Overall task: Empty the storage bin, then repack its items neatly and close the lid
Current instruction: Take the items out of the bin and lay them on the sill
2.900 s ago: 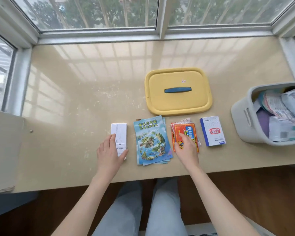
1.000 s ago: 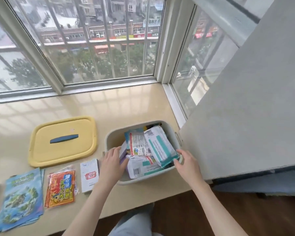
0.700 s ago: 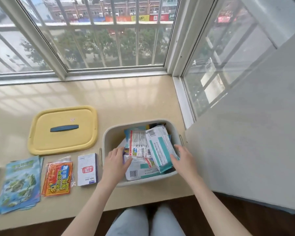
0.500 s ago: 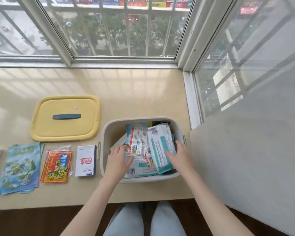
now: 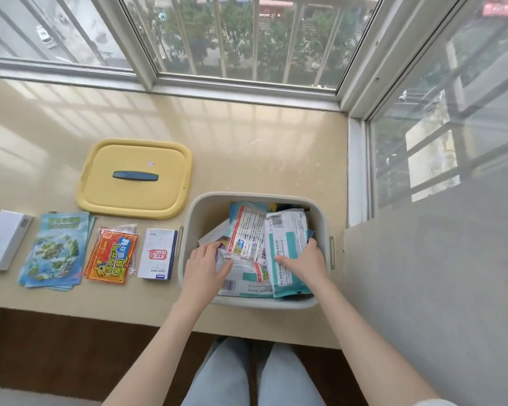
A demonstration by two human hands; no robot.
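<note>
The grey storage bin (image 5: 258, 197) stands open on the beige sill, full of paper and foil packets. Both hands are inside it. My left hand (image 5: 205, 266) lies on the packets at the bin's left side, fingers curled over their edges. My right hand (image 5: 304, 260) grips the right edge of a white-and-teal packet (image 5: 285, 244), thumb on top. A red-and-white packet (image 5: 248, 234) lies between the hands. The yellow lid (image 5: 135, 178) with a blue handle lies flat to the bin's left.
In a row left of the bin lie a white-and-blue box (image 5: 158, 253), orange-red sachets (image 5: 112, 256), a blue-green booklet (image 5: 56, 249) and a white box (image 5: 5, 239). Windows run behind and to the right. A grey panel (image 5: 437, 273) stands to the right.
Both hands left the items on the sill and went to the bin. Over the last second they moved from its rim down among the packets, the right hand taking the white-and-teal packet.
</note>
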